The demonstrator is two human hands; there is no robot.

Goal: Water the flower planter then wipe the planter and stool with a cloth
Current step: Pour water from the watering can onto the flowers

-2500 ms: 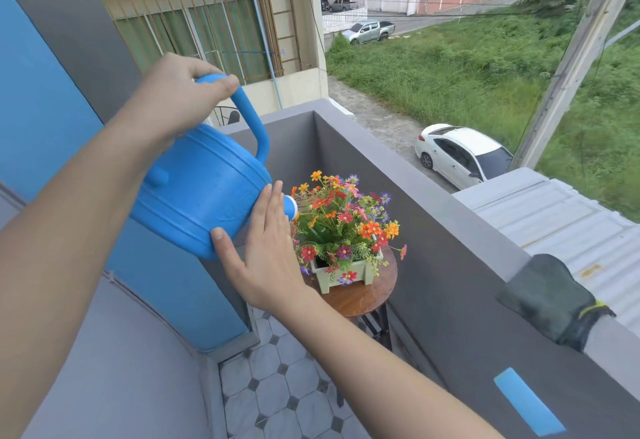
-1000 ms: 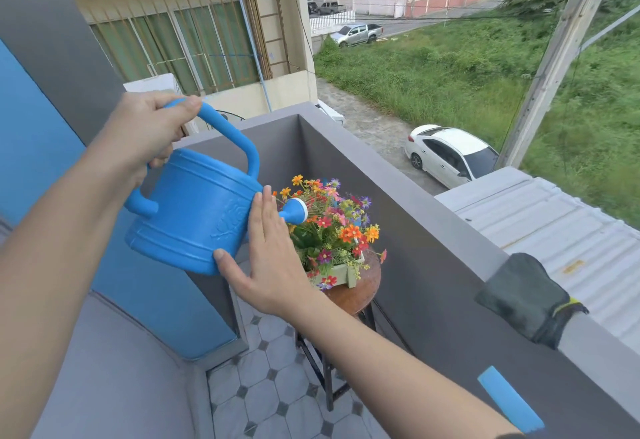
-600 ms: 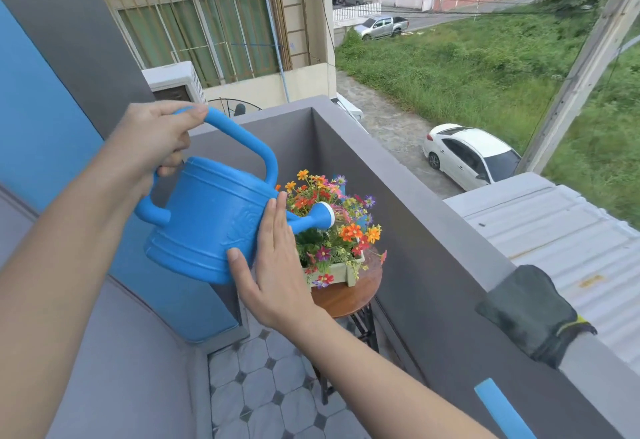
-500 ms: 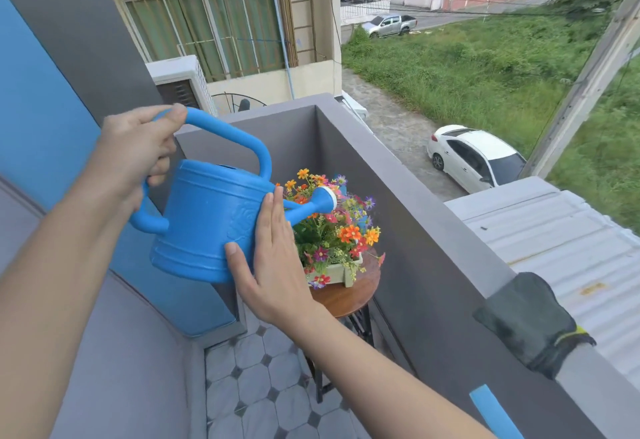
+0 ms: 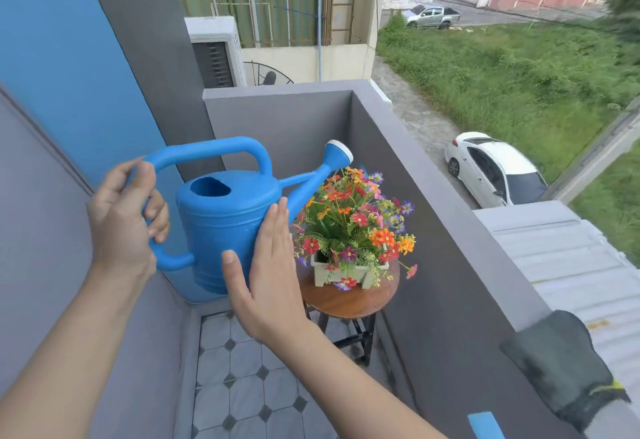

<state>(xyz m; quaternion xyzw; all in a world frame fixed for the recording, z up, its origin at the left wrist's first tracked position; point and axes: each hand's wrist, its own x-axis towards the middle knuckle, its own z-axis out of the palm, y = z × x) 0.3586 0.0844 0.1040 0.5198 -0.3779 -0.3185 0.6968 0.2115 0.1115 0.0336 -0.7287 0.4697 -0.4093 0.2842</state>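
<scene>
Tipped back level since half a second ago, blue watering can (image 5: 225, 223) now upright, spout pointing up and right over the flower planter (image 5: 349, 270) on the round wooden stool (image 5: 349, 300). Gripped at the handle by left hand (image 5: 121, 227), right hand (image 5: 270, 272) flat and open against its side. Close on the right the grey balcony wall (image 5: 446, 265) with dark cloth (image 5: 561, 369) on its ledge; free tiled floor (image 5: 242, 386) below.

No readable text, label, brand or number is seen anywhere. Faint embossing is visible on the blue watering can (image 5: 221, 227) but cannot be made out. Plates on the parked cars are too small and blurred.
</scene>
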